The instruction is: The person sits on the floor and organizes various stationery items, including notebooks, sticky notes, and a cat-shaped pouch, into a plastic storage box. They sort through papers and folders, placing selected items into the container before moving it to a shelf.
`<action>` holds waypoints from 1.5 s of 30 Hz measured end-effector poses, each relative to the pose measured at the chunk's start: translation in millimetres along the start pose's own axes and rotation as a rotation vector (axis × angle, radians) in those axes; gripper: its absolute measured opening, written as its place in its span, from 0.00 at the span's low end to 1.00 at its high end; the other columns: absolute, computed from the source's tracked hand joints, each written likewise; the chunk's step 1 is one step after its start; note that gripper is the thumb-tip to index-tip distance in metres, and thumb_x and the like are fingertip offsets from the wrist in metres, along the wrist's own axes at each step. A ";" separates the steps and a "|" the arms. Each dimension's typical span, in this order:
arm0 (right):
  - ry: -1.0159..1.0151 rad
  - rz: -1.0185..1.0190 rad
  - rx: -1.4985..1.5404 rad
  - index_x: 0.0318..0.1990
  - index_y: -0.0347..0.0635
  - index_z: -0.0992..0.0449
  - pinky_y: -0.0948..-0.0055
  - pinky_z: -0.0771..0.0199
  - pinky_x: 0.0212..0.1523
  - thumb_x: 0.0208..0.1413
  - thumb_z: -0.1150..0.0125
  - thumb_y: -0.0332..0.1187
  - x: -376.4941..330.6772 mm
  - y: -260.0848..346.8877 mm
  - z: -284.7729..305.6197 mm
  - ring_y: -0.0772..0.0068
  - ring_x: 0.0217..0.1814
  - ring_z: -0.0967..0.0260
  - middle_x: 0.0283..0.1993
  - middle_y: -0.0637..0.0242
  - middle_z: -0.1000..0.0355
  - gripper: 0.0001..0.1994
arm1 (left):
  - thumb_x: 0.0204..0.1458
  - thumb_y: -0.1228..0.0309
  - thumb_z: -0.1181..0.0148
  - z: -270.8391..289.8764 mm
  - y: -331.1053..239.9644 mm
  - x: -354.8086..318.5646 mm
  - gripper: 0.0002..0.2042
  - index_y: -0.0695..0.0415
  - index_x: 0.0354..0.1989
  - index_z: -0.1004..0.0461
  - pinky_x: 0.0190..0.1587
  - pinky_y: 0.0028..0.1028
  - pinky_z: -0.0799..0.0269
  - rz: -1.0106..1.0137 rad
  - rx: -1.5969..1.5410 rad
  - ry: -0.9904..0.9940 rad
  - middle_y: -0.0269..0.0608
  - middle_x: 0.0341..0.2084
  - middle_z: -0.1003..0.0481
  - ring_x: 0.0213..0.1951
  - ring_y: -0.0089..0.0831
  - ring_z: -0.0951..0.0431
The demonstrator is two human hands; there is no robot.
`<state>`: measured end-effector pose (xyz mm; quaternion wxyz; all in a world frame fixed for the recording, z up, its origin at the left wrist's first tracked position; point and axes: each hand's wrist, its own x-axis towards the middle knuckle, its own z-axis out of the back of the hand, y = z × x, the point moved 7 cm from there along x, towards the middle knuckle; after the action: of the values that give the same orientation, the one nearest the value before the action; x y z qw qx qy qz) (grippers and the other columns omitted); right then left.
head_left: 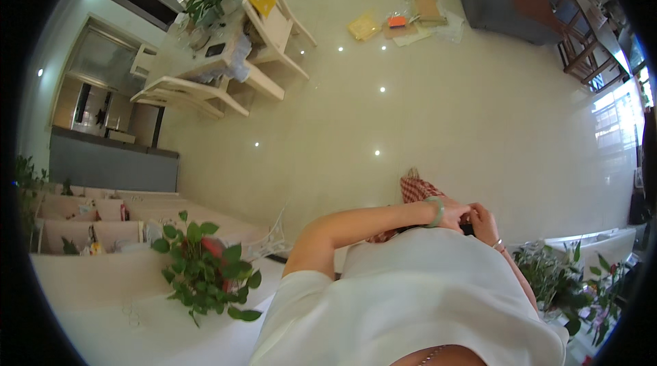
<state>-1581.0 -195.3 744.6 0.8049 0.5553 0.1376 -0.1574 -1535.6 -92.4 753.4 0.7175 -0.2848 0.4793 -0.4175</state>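
My left hand [454,215] and my right hand [484,223] meet in front of my waist, their fingertips touching or nearly so. Both have curled fingers. A small dark thing [467,229] shows just below the fingers; its kind is too hidden to tell. On my left wrist sits a pale green bangle [436,211], and a thin bracelet [497,243] circles my right wrist. Beyond the left hand, red-and-white checked cloth [419,189] hangs down over my leg, partly covered by my forearm.
A dining table [226,58] with chairs stands at the far left. Plastic packets and brown paper [428,6] lie on the tiled floor [328,119] ahead. Potted plants flank me, one leafy green [198,256] at left, others [547,277] at right. A grey sofa [489,3] stands far right.
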 end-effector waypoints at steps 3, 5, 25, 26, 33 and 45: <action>0.153 0.120 -0.196 0.35 0.35 0.26 0.72 0.31 0.27 0.56 0.49 0.33 72.9 44.9 -5.4 0.71 0.25 0.30 0.25 0.59 0.27 0.10 | 0.40 0.51 0.36 77.9 27.7 -13.4 0.27 0.58 0.43 0.31 0.44 0.31 0.30 0.032 -0.145 -0.056 0.44 0.36 0.24 0.42 0.36 0.25; 0.305 0.117 -0.292 0.35 0.36 0.25 0.70 0.31 0.28 0.55 0.48 0.34 116.6 63.7 -12.8 0.68 0.25 0.29 0.25 0.57 0.27 0.11 | 0.46 0.56 0.39 116.3 47.9 -25.9 0.22 0.59 0.44 0.31 0.43 0.28 0.31 0.025 -0.381 -0.203 0.41 0.35 0.24 0.41 0.31 0.25; 0.206 -0.202 -0.246 0.39 0.38 0.27 0.70 0.30 0.20 0.55 0.50 0.36 556.8 101.1 -117.7 0.68 0.19 0.29 0.21 0.60 0.27 0.11 | 0.57 0.64 0.49 427.9 510.4 -158.2 0.12 0.57 0.44 0.30 0.31 0.23 0.28 0.487 -1.183 -1.095 0.38 0.33 0.25 0.29 0.23 0.26; 0.118 -0.392 -0.044 0.38 0.37 0.27 0.72 0.31 0.17 0.55 0.50 0.36 558.1 77.4 -107.9 0.69 0.18 0.29 0.21 0.61 0.27 0.11 | 0.57 0.65 0.49 446.3 529.1 -161.2 0.11 0.57 0.44 0.30 0.32 0.23 0.28 0.511 -1.177 -1.092 0.38 0.33 0.25 0.29 0.23 0.26; -0.068 -1.096 0.000 0.36 0.38 0.27 0.71 0.32 0.14 0.54 0.49 0.34 486.4 -48.5 -71.0 0.69 0.15 0.31 0.19 0.60 0.29 0.10 | 0.57 0.65 0.50 518.5 645.1 -151.9 0.12 0.57 0.45 0.32 0.30 0.26 0.27 0.805 -1.125 -0.913 0.41 0.33 0.25 0.28 0.27 0.25; -0.017 -0.147 -0.360 0.30 0.39 0.23 0.72 0.32 0.18 0.54 0.48 0.36 778.8 51.2 -125.2 0.68 0.20 0.28 0.24 0.60 0.27 0.11 | 0.55 0.66 0.46 641.9 723.5 -139.9 0.14 0.55 0.48 0.31 0.33 0.29 0.27 0.928 -0.885 -0.762 0.43 0.31 0.25 0.31 0.30 0.25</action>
<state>-855.2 -139.3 436.3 0.8786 0.3897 0.1971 -0.1933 -732.4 389.0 473.8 0.7549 -0.4403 0.3915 0.2880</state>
